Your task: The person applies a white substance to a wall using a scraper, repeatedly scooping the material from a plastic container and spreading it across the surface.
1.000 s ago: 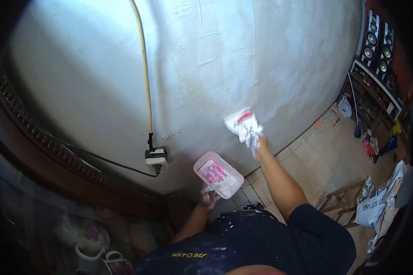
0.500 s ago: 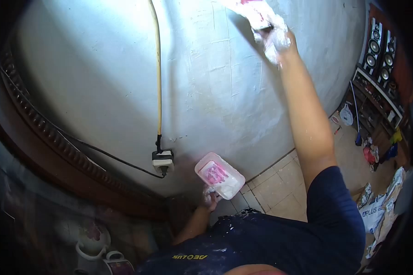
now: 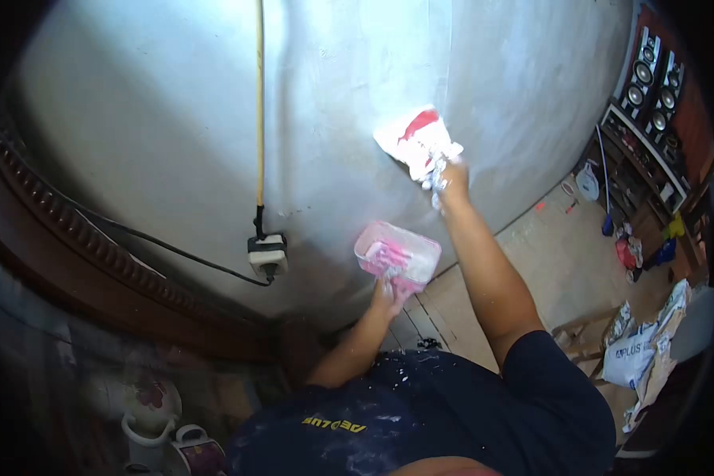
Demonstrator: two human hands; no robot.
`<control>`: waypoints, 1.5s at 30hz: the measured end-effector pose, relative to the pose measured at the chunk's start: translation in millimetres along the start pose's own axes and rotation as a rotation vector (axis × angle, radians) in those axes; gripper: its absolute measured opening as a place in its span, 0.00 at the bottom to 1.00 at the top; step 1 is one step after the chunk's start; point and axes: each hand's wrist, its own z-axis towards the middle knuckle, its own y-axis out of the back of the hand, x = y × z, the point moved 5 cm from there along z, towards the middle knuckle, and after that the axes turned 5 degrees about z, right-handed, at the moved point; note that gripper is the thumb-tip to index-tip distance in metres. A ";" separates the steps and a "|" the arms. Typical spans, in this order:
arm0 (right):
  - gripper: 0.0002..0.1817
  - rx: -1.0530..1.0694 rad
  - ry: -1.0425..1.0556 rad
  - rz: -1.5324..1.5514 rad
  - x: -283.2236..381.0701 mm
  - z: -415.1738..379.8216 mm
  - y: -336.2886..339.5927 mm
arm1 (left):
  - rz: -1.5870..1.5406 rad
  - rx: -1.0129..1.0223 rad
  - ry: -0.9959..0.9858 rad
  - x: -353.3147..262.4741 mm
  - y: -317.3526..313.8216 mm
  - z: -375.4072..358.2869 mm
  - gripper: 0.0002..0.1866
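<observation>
My right hand, smeared with white paste, is wrapped round a putty knife with a broad blade coated in white and showing a red patch. The blade overlaps the grey wall in this view. Lower down, my left hand grips the near side of a pink plastic tub. White putty lies inside the tub, with pink plastic showing through the streaks. White smears cover the left fingers too.
A yellowish cable runs down the wall to a socket block with a black plug lead. Dark carved wood furniture curves along the left. At right are speakers, a shelf and a printed bag on the floor.
My right hand has brought the putty knife down from the top of the view toward the tub. My left hand has raised the tub slightly and moved it right.
</observation>
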 end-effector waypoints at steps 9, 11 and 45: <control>0.14 0.220 -0.144 0.293 -3.1 -23.2 13.8 | -0.116 -0.063 -0.070 11.6 -37.5 16.7 0.27; 0.15 0.320 -0.006 0.326 43.9 -17.9 -6.2 | -0.186 -0.003 -0.045 17.8 -34.8 29.4 0.27; 0.21 0.522 -0.437 0.335 -25.7 4.1 82.7 | -0.063 -0.391 -0.280 23.6 -53.7 72.0 0.14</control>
